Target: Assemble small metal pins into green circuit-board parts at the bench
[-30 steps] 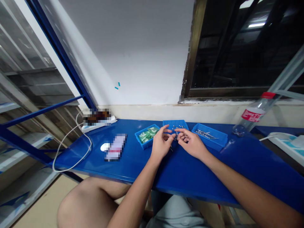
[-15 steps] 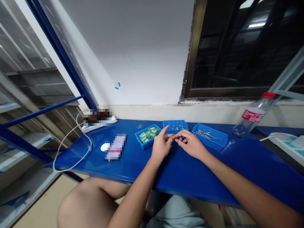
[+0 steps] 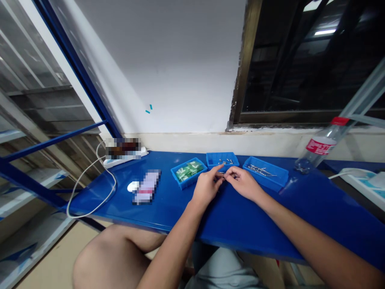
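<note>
My left hand and my right hand meet fingertip to fingertip above the blue table, both pinched closed. Between them is something small, thin and metallic, too small to name. Just beyond the fingers sits a blue tray with several small metal pieces. Left of my left hand, another blue tray holds green-and-clear small packets. To the right of my right hand, a third blue tray contains several long thin metal rods.
A clear plastic bottle with a red cap stands at the right, near a white power strip. On the left lie a pixelated flat object, a white round item and a white cable. The wall rises behind the table.
Both hands have shifted slightly to the right, and their fingertips have turned a little. The trays and other things have stayed in place.
</note>
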Demonstrator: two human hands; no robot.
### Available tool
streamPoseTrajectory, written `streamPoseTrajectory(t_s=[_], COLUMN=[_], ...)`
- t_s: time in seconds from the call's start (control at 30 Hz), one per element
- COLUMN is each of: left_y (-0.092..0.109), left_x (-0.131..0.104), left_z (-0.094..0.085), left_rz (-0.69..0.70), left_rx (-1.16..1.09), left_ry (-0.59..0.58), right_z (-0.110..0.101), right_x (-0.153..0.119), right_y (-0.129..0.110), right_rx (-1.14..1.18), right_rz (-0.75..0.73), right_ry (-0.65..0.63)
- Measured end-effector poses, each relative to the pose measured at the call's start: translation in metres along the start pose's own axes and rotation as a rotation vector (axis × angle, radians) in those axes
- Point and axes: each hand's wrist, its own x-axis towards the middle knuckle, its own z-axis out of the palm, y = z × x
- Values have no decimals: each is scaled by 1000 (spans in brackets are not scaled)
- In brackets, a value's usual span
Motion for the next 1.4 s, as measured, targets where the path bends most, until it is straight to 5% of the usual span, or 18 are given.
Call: streamPoseTrajectory(t_s=[0.33,0.53,0.93,1.13,1.4], left_y=[5,5,15,15,0], left_x=[5,7,4,1,-3], left_z=[-1,1,-7,-5,2], left_rz=[-117,-237,-137,-80,107], left_rx=[-383,-682,-499,-147,255], left_ry=[236,200,54,89,-108], right_z=[-4,1,1,-2,-15], right_x=[-4,-6,-2,-1,1], right_y=[-16,-20,-2,-17,-9], right_rx=[1,9,19,304,830], right_rz=[-21,-75,-91,137,330], right_ry=[-71,-116,43,61,494])
